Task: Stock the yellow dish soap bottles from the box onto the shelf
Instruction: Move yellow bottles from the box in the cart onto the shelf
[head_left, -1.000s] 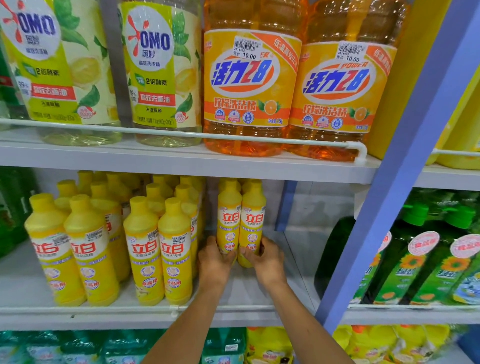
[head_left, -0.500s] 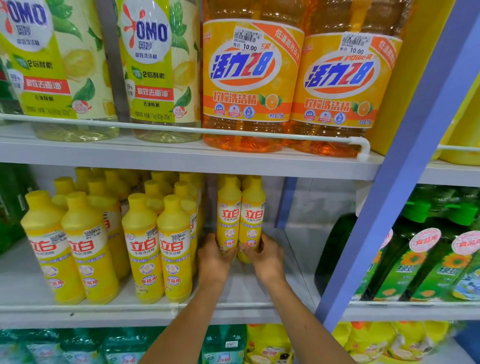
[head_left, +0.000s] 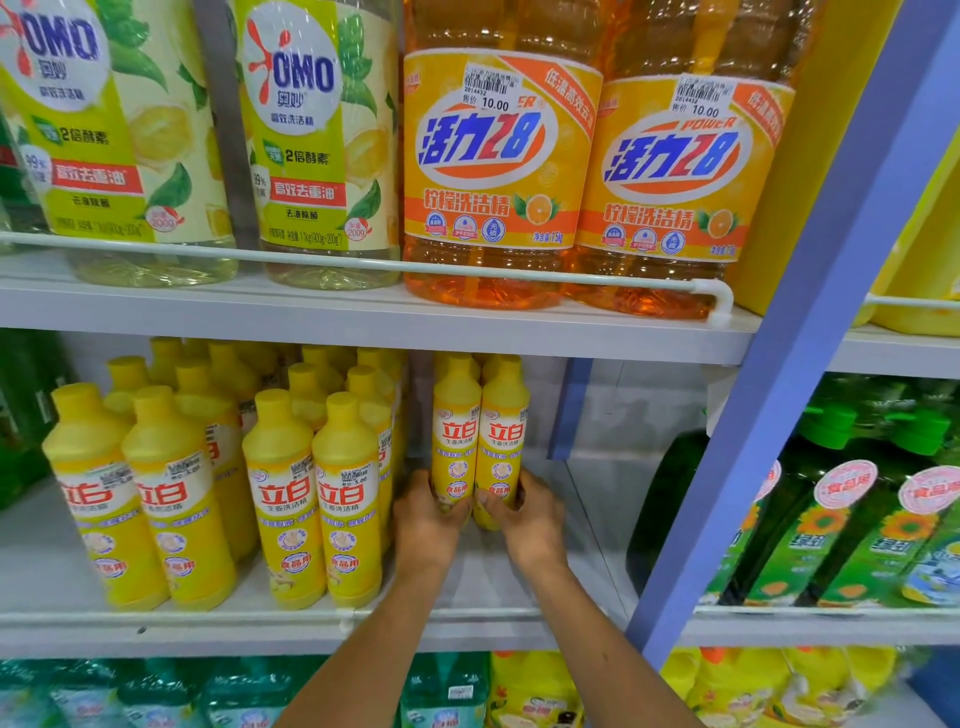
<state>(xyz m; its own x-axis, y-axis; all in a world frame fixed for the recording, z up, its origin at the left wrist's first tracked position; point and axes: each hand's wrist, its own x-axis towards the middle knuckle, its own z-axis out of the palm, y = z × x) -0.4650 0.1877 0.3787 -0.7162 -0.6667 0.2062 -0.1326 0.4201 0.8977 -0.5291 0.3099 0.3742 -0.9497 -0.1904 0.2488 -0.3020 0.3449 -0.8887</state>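
Left hand (head_left: 427, 522), right hand (head_left: 525, 519) around yellow bottles (head_left: 457, 431)

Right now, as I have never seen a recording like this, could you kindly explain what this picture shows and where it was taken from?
No machine is involved: a person wears a wide-angle camera on the head, so the view looks forward and down along both bare arms. The left hand grips the lower part of one yellow dish soap bottle. The right hand grips a second bottle right beside it. Both bottles are upright over the middle shelf, though the hands hide whether they rest on it. To their left stand rows of matching yellow bottles. The shelf above carries OMO bottles and large orange detergent bottles. Beyond the blue upright stand green bottles.
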